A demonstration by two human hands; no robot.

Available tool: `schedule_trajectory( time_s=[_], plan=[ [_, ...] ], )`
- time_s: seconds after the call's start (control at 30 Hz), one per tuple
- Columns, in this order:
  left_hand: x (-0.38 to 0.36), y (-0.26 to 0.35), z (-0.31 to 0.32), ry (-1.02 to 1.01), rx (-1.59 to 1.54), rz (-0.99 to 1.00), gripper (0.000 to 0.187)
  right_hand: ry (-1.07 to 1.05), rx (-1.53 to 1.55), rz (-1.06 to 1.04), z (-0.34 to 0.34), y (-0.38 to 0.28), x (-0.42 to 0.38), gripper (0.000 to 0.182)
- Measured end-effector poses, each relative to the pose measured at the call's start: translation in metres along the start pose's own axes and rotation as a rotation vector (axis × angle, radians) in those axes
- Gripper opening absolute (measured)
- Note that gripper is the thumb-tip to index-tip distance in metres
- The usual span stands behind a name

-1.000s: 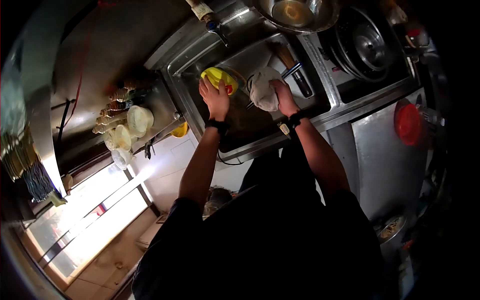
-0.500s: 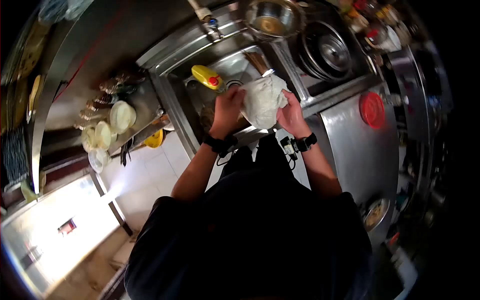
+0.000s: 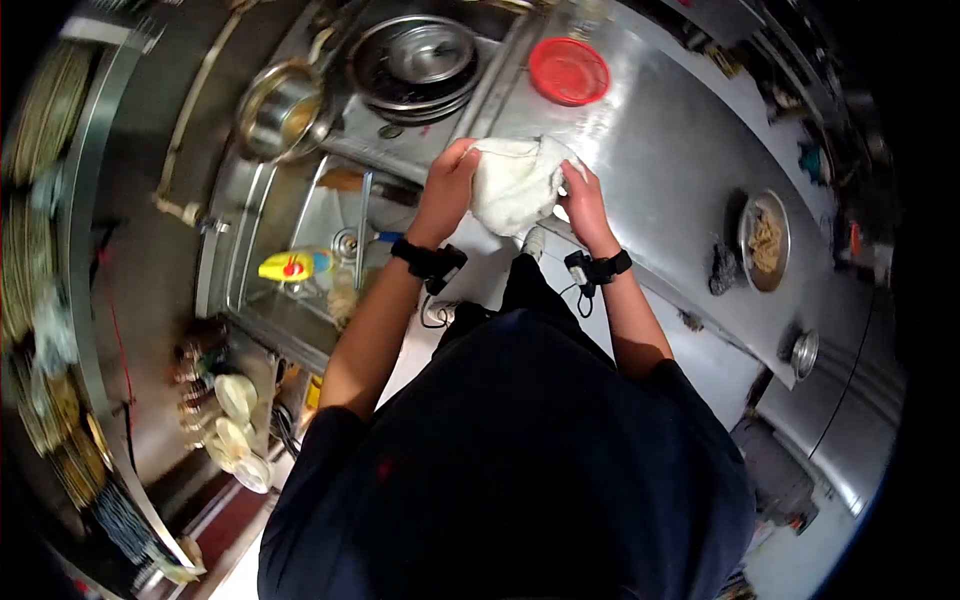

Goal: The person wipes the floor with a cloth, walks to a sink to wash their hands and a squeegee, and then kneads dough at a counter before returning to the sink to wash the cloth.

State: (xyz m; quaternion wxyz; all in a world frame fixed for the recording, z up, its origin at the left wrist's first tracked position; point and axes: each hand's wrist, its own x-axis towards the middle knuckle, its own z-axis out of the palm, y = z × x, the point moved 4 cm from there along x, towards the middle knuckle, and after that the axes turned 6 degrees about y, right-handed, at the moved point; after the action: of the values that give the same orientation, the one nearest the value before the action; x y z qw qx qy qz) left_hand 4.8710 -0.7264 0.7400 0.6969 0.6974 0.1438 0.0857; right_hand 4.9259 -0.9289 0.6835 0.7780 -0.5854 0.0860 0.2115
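A white cloth (image 3: 515, 187), bunched and partly folded, hangs between both hands in front of my body. My left hand (image 3: 450, 185) grips its left edge, thumb on top. On the other side, my right hand (image 3: 585, 200) pinches the cloth's right edge. The cloth is held up near the front edge of a steel counter (image 3: 650, 150), just right of the sink. Fingers behind the cloth are hidden. Dark straps with small devices sit on both wrists.
Left is a sink (image 3: 235, 250) with a yellow bottle (image 3: 290, 266). Behind it are a metal pot (image 3: 285, 110) and stacked basins (image 3: 410, 65). On the counter are a red basket (image 3: 569, 71), a bowl of food (image 3: 765, 242), a dark scourer (image 3: 722, 268) and a small metal bowl (image 3: 803, 355).
My body and view have turned right, from facing the sink to the steel counter. The cloth has moved from above the sink to the counter's edge, still in both hands.
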Motion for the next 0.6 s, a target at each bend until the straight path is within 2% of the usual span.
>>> schedule_trajectory(
  time_s=[0.03,0.07,0.13,0.2,0.27,0.3,0.33,0.4,0.43,0.47,0.53,0.57,0.6],
  plan=[
    [0.014,-0.010,0.033,-0.050,-0.038,-0.063,0.025,0.043,-0.028,-0.037,-0.027,-0.014,0.002,0.044],
    [0.028,-0.023,0.064,-0.096,-0.073,-0.125,0.025,0.085,-0.305,-0.127,-0.070,-0.010,0.021,0.043],
    [0.055,-0.052,0.121,-0.168,0.145,-0.140,0.025,0.210,-0.323,-0.136,-0.149,-0.001,0.046,0.045],
    [0.080,-0.083,0.173,-0.316,0.218,-0.155,0.024,0.291,-0.294,-0.155,-0.194,-0.018,0.047,0.040],
    [0.092,-0.100,0.214,-0.378,0.273,-0.123,0.024,0.406,-0.779,-0.434,-0.232,-0.042,0.042,0.033],
    [0.098,-0.105,0.226,-0.399,0.322,-0.073,0.023,0.414,-0.790,-0.553,-0.242,-0.047,0.042,0.027],
    [0.101,-0.111,0.239,-0.418,0.324,-0.084,0.023,0.430,-0.790,-0.537,-0.256,-0.049,0.039,0.027],
    [0.106,-0.117,0.258,-0.441,0.368,-0.013,0.023,0.635,-0.819,-0.562,-0.260,-0.082,0.029,0.024],
    [0.106,-0.122,0.262,-0.449,0.382,-0.023,0.023,0.632,-0.725,-0.612,-0.254,-0.089,0.026,0.019],
    [0.104,-0.127,0.266,-0.435,0.447,-0.021,0.025,0.639,-0.711,-0.590,-0.252,-0.085,0.028,0.019],
    [0.102,-0.137,0.275,-0.407,0.575,-0.004,0.031,0.631,-0.432,-0.576,-0.250,-0.076,0.035,0.016],
    [0.098,-0.142,0.277,-0.392,0.508,-0.099,0.028,0.596,-0.344,-0.409,-0.243,-0.064,0.038,0.015],
    [0.099,-0.149,0.277,-0.405,0.519,-0.108,0.028,0.656,-0.431,-0.446,-0.229,-0.058,0.041,0.021]
  ],
)
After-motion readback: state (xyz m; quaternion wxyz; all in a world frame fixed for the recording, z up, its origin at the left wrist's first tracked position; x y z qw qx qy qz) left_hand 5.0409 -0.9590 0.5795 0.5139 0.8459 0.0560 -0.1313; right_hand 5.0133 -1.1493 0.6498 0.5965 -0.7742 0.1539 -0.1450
